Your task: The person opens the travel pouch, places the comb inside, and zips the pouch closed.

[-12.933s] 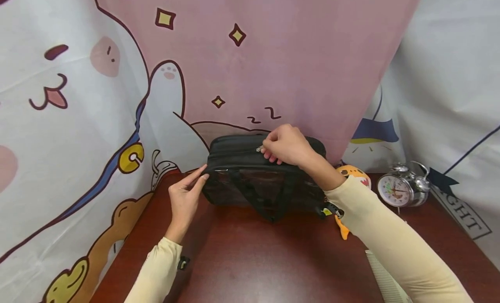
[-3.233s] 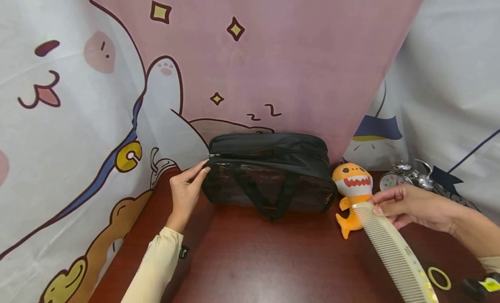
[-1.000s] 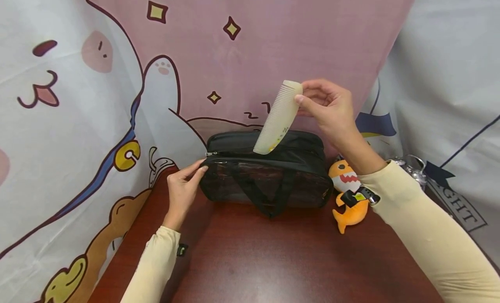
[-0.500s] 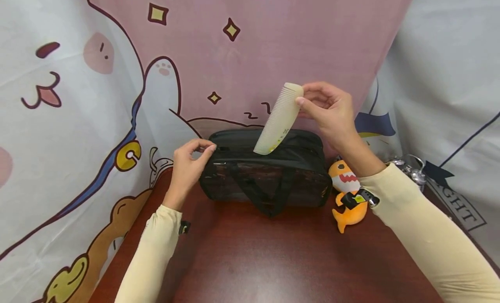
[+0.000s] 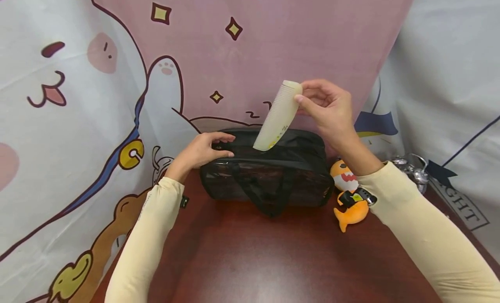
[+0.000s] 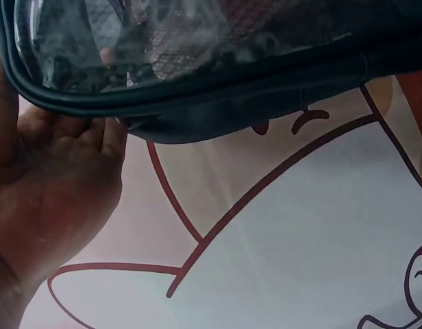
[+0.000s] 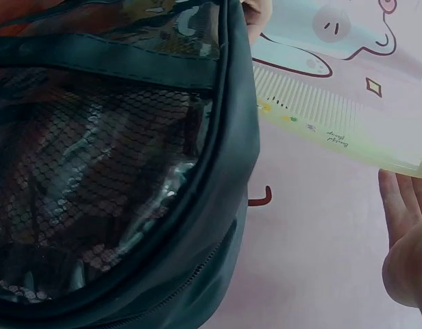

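A black bag point(image 5: 308, 186) with a clear front panel and a hanging strap handle stands against the back curtain. My right hand point(image 5: 332, 112) pinches a pale cream comb point(image 5: 277, 116) by its upper end, thumb in front. The comb slants down to the left, its lower end overlapping the bag's top. At the left end of that top is my left hand point(image 5: 197, 151), thumb and fingers spread apart on either side of the zip line. In the left wrist view its fingertips are hidden behind the bag point(image 6: 218, 103). Small printed flowers show on the comb point(image 7: 314, 113) in the right wrist view.
Right of the bag, an orange shark plush point(image 5: 351, 214) lies partly behind my right wrist. A silver alarm clock point(image 5: 418, 175) stands beyond it, mostly hidden by the sleeve. Printed curtains point(image 5: 293, 42) rise behind and beside the reddish-brown table point(image 5: 250, 259).
The zip pull went from mid-top to the left end. The right hand lifted the comb from the right to above the bag. The left hand left the corner, moved right and spread.
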Available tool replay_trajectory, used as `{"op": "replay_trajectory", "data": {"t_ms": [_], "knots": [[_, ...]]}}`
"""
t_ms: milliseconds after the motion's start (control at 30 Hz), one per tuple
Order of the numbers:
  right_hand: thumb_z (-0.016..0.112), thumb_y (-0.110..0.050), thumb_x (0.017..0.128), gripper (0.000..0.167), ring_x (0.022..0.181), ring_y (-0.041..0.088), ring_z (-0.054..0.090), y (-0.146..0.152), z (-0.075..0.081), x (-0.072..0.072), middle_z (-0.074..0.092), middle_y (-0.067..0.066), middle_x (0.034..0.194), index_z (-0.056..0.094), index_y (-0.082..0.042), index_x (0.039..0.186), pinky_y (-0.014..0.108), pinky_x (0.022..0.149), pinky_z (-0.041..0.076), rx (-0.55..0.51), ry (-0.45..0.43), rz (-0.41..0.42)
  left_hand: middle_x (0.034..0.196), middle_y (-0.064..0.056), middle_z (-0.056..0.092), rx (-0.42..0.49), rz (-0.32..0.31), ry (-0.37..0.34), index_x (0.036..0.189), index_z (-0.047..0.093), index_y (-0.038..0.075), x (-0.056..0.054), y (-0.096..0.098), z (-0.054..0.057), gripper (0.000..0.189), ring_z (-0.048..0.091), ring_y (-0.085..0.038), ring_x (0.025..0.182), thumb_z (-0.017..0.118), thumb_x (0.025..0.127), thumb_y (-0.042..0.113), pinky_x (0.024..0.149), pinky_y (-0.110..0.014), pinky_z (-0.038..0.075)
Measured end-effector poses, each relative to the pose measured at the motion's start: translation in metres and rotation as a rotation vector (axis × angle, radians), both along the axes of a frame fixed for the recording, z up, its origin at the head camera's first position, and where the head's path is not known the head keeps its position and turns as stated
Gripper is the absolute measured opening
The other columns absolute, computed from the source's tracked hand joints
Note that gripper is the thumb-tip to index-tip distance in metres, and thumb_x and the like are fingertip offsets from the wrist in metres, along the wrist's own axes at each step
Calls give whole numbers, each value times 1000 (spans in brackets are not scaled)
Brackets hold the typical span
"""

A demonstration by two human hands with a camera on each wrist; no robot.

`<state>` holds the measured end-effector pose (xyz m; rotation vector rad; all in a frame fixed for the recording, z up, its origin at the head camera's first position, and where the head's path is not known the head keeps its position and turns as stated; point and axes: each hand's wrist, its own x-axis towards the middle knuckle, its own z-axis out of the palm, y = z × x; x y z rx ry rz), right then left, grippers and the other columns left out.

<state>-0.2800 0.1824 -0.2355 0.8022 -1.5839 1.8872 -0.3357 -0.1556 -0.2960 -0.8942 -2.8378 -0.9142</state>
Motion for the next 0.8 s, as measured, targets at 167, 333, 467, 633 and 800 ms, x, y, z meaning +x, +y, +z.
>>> {"op": "replay_trajectory", "data": {"t_ms": [167,333,467,633,800], "knots": [[77,8,90,21,83,14,78,-3,-1,0,79,4,93,77,0,110,29,76,64,74,-5,-24,154,-2,60,-19,-12,-64,153,57,20,-1,1,1,67,52,-28,146,83,93,36,122,-54,40],[79,0,93,20,83,13,77,-11,-1,-4,79,0,95,77,0,112,27,76,64,227,-18,-101,160,-4,52,-30,-3,-104,157,50,22,0,2,1,74,43,-34,154,83,93,37,125,-57,35],[79,-11,96,21,84,12,77,-20,-1,-9,80,5,99,78,-5,115,23,78,63,414,-20,-206,161,-4,51,-24,4,-109,158,49,22,-1,2,-1,76,41,-35,155,84,92,39,126,-57,34],[80,-18,96,20,86,15,77,-35,0,-15,81,9,103,80,-11,115,23,80,61,614,-12,-301,162,-7,49,2,-22,-102,159,48,18,-4,2,-3,80,40,-35,155,85,91,36,127,-56,32],[81,-18,95,19,85,19,78,-47,-2,-21,83,7,99,81,-13,113,37,80,63,770,10,-314,166,-9,43,20,-56,-115,161,42,13,-6,3,-4,86,36,-34,157,86,90,33,129,-56,29]]}}
